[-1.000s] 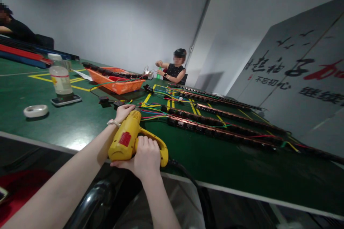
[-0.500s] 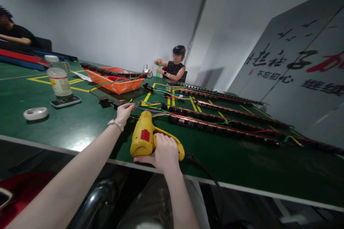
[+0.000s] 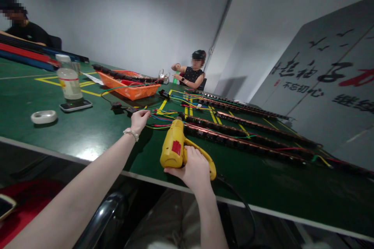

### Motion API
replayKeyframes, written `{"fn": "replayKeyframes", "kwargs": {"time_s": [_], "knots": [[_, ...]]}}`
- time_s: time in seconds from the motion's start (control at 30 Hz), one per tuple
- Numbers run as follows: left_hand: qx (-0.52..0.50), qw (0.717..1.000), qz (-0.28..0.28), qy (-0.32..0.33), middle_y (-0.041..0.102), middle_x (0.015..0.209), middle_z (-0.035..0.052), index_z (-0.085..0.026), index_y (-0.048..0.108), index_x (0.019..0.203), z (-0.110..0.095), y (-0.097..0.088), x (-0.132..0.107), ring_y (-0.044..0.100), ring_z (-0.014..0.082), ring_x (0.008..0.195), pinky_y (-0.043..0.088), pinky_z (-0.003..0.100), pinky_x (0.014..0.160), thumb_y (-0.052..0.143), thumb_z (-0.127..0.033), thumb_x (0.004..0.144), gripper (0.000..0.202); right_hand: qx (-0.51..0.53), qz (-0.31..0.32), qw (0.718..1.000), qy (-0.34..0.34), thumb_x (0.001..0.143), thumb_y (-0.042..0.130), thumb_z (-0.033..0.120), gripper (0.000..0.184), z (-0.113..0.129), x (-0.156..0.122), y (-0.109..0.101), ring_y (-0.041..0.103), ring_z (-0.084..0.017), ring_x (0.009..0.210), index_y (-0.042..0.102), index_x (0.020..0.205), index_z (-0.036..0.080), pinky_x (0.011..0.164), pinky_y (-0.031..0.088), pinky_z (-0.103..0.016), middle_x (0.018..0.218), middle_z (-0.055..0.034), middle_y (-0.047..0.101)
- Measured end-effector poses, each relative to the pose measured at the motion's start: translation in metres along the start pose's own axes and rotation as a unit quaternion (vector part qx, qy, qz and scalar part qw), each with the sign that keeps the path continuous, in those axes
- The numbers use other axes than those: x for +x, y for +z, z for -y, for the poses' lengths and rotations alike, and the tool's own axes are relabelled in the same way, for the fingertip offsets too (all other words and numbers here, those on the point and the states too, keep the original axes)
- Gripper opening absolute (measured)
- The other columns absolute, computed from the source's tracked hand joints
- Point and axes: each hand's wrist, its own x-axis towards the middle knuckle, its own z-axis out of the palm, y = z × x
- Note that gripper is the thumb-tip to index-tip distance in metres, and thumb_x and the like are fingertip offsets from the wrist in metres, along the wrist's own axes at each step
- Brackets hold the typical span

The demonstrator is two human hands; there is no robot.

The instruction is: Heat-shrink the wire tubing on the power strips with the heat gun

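Note:
My right hand [image 3: 195, 169] is wrapped round the handle of a yellow power screwdriver [image 3: 175, 144] with a red label, its nose pointing at the near end of a long black socket strip [image 3: 233, 142] on the green table [image 3: 73, 132]. My left hand [image 3: 139, 120], a beaded bracelet on the wrist, reaches forward with fingers curled over a bundle of coloured wires [image 3: 159, 118] at the strip's end. What the fingers pinch is hidden.
Several more socket strips [image 3: 242, 118] lie in a row to the right. An orange tray [image 3: 128, 87], a plastic bottle [image 3: 69, 79] on a phone [image 3: 76, 105] and a white tape roll [image 3: 43, 116] sit left. One person [image 3: 193, 74] sits at the far end, another [image 3: 23, 27] at left.
My right hand has carried the screwdriver to the right and forward, towards the strip's end. My left hand has stayed on the wires.

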Motion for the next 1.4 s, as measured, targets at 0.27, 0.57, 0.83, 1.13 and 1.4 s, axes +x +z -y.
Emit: {"fn": "replayKeyframes", "kwargs": {"time_s": [0.27, 0.57, 0.83, 1.13, 1.4], "knots": [[-0.038, 0.998, 0.033, -0.024, 0.071, 0.083, 0.0109, -0.008, 0.071, 0.087, 0.006, -0.001, 0.001, 0.062, 0.0186, 0.075, 0.046, 0.027, 0.071, 0.06, -0.041, 0.069, 0.039, -0.008, -0.032, 0.999, 0.027, 0.077, 0.062, 0.05, 0.043, -0.033, -0.025, -0.004, 0.055, -0.022, 0.095, 0.054, 0.104, 0.018, 0.082, 0.041, -0.033, 0.097, -0.0049, 0.061], [0.179, 0.982, 0.054, 0.039, 0.07, 0.071, 0.007, -0.015, 0.069, 0.07, 0.009, -0.007, 0.002, 0.061, 0.0191, 0.069, 0.039, 0.025, 0.065, 0.045, -0.046, 0.078, 0.041, -0.025, -0.01, 1.0, 0.015, 0.078, 0.058, 0.035, 0.03, -0.016, -0.029, -0.006, 0.052, -0.022, 0.085, 0.053, 0.1, 0.016, 0.078, 0.039, -0.033, 0.093, -0.0062, 0.059], [0.297, 0.951, 0.087, 0.027, 0.064, 0.067, 0.0053, -0.019, 0.059, 0.063, 0.0, -0.009, -0.002, 0.053, 0.0178, 0.064, 0.031, 0.025, 0.058, 0.029, -0.05, 0.084, 0.048, 0.024, -0.004, 1.0, -0.009, 0.077, 0.059, 0.04, 0.03, 0.023, -0.025, 0.011, 0.051, -0.023, 0.082, 0.053, 0.095, 0.016, 0.076, 0.038, -0.034, 0.087, -0.0057, 0.058], [0.177, 0.976, 0.124, 0.009, 0.052, 0.057, -0.0008, -0.016, 0.057, 0.065, 0.008, -0.013, 0.008, 0.046, 0.0151, 0.061, 0.03, 0.024, 0.055, 0.039, -0.064, 0.071, 0.051, 0.077, -0.047, 0.996, -0.012, 0.071, 0.066, 0.047, 0.04, 0.046, -0.017, 0.033, 0.052, -0.022, 0.081, 0.055, 0.094, 0.017, 0.074, 0.039, -0.035, 0.085, -0.0037, 0.059], [0.132, 0.985, 0.112, -0.002, 0.041, 0.047, -0.004, -0.018, 0.048, 0.054, -0.001, -0.013, 0.003, 0.039, 0.012, 0.054, 0.028, 0.025, 0.055, 0.045, -0.06, 0.067, 0.044, 0.075, -0.051, 0.996, -0.014, 0.071, 0.067, 0.05, 0.042, 0.044, -0.02, 0.035, 0.051, -0.022, 0.079, 0.055, 0.095, 0.017, 0.073, 0.039, -0.035, 0.085, -0.0031, 0.059]]}}
